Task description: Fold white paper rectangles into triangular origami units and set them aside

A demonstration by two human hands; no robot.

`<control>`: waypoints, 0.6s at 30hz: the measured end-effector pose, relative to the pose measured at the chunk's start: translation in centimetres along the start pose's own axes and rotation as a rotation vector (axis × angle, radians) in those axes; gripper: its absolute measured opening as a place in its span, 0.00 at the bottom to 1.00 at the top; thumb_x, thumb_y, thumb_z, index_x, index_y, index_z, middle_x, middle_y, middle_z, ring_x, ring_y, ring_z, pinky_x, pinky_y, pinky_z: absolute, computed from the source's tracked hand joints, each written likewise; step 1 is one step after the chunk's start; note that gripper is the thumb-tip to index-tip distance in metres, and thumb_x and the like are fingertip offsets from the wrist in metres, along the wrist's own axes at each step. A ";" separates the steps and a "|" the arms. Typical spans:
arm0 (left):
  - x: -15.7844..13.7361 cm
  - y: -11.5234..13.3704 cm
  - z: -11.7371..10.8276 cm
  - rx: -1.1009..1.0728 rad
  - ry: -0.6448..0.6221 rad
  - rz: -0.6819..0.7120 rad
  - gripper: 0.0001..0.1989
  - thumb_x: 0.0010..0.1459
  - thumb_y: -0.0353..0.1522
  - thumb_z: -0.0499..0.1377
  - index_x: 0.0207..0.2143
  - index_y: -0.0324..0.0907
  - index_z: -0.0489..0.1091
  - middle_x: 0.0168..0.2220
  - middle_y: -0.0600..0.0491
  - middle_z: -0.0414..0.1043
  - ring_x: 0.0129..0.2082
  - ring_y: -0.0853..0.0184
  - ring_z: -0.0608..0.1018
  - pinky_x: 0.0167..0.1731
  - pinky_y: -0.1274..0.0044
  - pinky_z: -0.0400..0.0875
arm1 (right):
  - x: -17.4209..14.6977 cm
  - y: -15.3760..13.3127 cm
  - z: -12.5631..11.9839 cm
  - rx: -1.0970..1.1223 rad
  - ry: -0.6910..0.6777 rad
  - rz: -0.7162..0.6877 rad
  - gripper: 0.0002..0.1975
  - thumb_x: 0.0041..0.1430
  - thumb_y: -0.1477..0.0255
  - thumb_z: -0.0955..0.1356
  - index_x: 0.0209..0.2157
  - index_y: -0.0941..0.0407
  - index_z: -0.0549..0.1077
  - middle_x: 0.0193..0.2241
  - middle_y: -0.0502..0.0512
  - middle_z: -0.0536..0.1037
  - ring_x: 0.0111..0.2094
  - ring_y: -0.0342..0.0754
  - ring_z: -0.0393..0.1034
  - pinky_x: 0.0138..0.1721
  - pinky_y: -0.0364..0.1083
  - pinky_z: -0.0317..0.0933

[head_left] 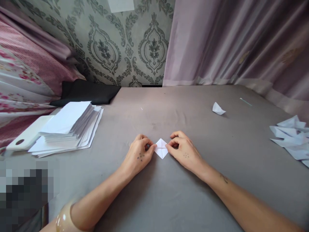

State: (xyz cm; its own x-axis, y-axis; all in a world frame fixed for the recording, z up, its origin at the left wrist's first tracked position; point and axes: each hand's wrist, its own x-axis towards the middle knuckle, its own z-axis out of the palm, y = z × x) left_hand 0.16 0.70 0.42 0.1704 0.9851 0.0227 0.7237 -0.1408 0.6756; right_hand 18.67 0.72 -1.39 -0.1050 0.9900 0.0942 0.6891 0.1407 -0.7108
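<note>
A small white folded paper (161, 149), diamond-shaped with crease lines crossing at its middle, lies between my two hands just above or on the grey cloth. My left hand (142, 149) pinches its left corner between thumb and fingers. At the opposite corner, my right hand (182, 149) pinches the paper the same way, its other fingers loosely curled. The hands are level with each other, a paper's width apart. Parts of both side corners are hidden under the fingertips.
Left, a stack of white paper sheets (65, 122) rests partly over a white board (29, 133), before a black folded item (89, 91). A folded paper piece (218, 109) sits far right of centre. Several folded papers (292, 135) pile at the right edge. A thin stick (245, 101) lies near the curtain.
</note>
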 end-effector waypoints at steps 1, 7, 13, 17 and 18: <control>0.0 0.0 0.1 0.002 0.002 -0.002 0.07 0.54 0.32 0.56 0.27 0.40 0.73 0.34 0.50 0.69 0.27 0.69 0.71 0.32 0.74 0.68 | 0.0 0.0 0.0 0.001 -0.004 0.008 0.09 0.52 0.72 0.67 0.20 0.55 0.73 0.41 0.54 0.70 0.30 0.42 0.69 0.35 0.45 0.63; 0.2 -0.1 0.4 -0.003 0.017 -0.031 0.08 0.54 0.32 0.57 0.25 0.39 0.71 0.34 0.50 0.67 0.27 0.69 0.70 0.31 0.74 0.68 | 0.2 0.0 -0.1 0.000 -0.011 0.005 0.10 0.52 0.72 0.66 0.19 0.56 0.72 0.41 0.54 0.70 0.29 0.42 0.68 0.33 0.45 0.63; 0.3 0.3 -0.1 -0.035 -0.007 -0.065 0.09 0.54 0.33 0.58 0.23 0.39 0.69 0.34 0.50 0.67 0.28 0.69 0.70 0.31 0.74 0.67 | 0.4 0.0 0.0 -0.005 -0.018 0.052 0.11 0.51 0.71 0.67 0.17 0.56 0.72 0.41 0.54 0.70 0.27 0.41 0.67 0.33 0.45 0.63; 0.2 0.2 0.0 -0.033 -0.028 -0.098 0.09 0.54 0.33 0.57 0.23 0.39 0.68 0.35 0.51 0.66 0.28 0.69 0.70 0.32 0.74 0.66 | 0.5 -0.3 -0.2 -0.005 -0.039 0.071 0.12 0.52 0.70 0.67 0.17 0.56 0.73 0.41 0.55 0.70 0.28 0.41 0.68 0.34 0.45 0.62; 0.2 0.2 0.0 -0.024 -0.028 -0.091 0.09 0.54 0.33 0.57 0.23 0.39 0.68 0.35 0.51 0.66 0.29 0.69 0.70 0.32 0.74 0.66 | 0.5 -0.4 -0.2 -0.008 -0.046 0.076 0.12 0.52 0.70 0.66 0.17 0.56 0.73 0.41 0.55 0.70 0.29 0.41 0.68 0.34 0.45 0.62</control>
State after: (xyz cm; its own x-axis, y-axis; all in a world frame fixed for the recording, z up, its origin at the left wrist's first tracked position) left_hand 0.33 0.86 0.50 0.1232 0.9906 -0.0601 0.7210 -0.0477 0.6913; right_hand 18.51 1.17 -0.88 -0.0853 0.9963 0.0078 0.7018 0.0656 -0.7093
